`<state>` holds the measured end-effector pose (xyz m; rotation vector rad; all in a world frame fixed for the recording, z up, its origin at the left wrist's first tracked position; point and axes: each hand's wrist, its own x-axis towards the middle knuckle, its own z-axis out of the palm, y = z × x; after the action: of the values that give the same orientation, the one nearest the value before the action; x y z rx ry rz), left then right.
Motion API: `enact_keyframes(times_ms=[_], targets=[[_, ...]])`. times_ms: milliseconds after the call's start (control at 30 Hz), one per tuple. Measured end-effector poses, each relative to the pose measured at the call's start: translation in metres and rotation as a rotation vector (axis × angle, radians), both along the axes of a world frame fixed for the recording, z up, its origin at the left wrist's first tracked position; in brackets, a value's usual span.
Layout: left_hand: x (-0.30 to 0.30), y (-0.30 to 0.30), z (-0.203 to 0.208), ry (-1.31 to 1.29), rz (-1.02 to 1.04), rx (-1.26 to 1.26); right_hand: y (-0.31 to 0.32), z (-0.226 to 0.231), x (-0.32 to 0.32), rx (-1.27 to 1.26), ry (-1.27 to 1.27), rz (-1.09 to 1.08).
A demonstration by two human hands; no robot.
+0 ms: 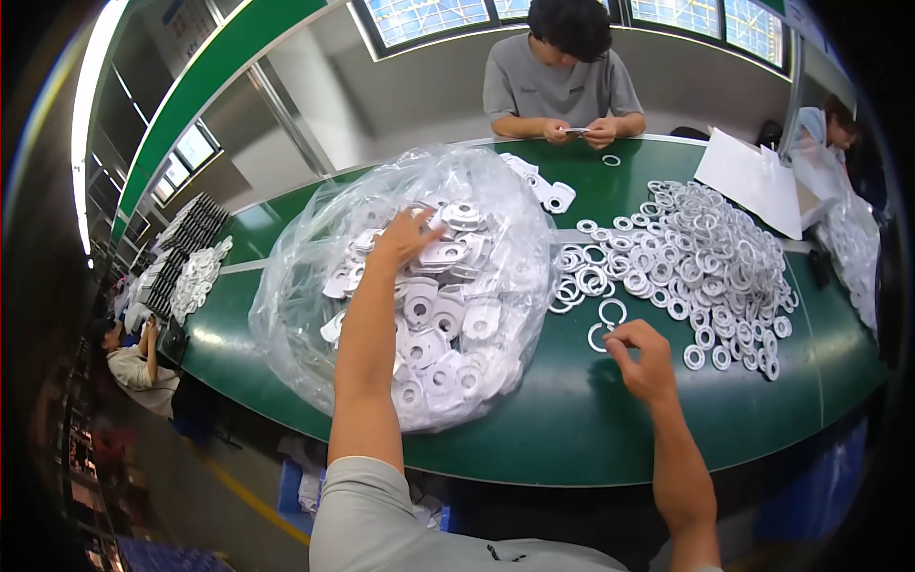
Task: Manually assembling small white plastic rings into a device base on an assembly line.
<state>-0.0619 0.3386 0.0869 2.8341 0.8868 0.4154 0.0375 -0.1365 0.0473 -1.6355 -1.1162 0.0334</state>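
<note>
My left hand [408, 236] reaches into a large clear plastic bag [295, 276]. Its fingers are spread over a heap of white plastic parts [419, 310], flat plates with a round hole; the fingertips touch parts near the top of the heap. To the right of the bag, my right hand [645, 360] is just above the green table. Thumb and forefinger pinch the edge of a white ring [595, 339], which the fingertips partly cover. A second loose ring [613, 311] lies right beyond it.
A wide pile of white rings [705, 257] covers the table's [591, 429] right side. Behind it lies a white sheet [753, 181]. Across the table a co-worker [569, 86] handles a small part, with several white parts [548, 191] nearby. Stacked dark trays [191, 229] stand far left.
</note>
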Motion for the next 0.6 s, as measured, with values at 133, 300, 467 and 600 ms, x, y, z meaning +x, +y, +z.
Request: enact_keyframes(times_ms=[133, 300, 467, 600], targets=[[0.017, -0.045, 0.0, 0.257, -0.025, -0.057, -0.026, -0.007, 0.03, -0.036, 0.172, -0.212], [-0.052, -0.079, -0.023, 0.164, -0.207, 0.293, -0.022, 0.006, 0.038, 0.024, 0.209, -0.197], [-0.074, -0.101, -0.021, 0.057, -0.25, 0.181, -0.025, 0.005, 0.038, 0.058, 0.19, -0.187], [-0.083, -0.097, -0.021, -0.146, -0.221, 0.167, -0.032, -0.006, 0.034, 0.129, 0.255, -0.224]])
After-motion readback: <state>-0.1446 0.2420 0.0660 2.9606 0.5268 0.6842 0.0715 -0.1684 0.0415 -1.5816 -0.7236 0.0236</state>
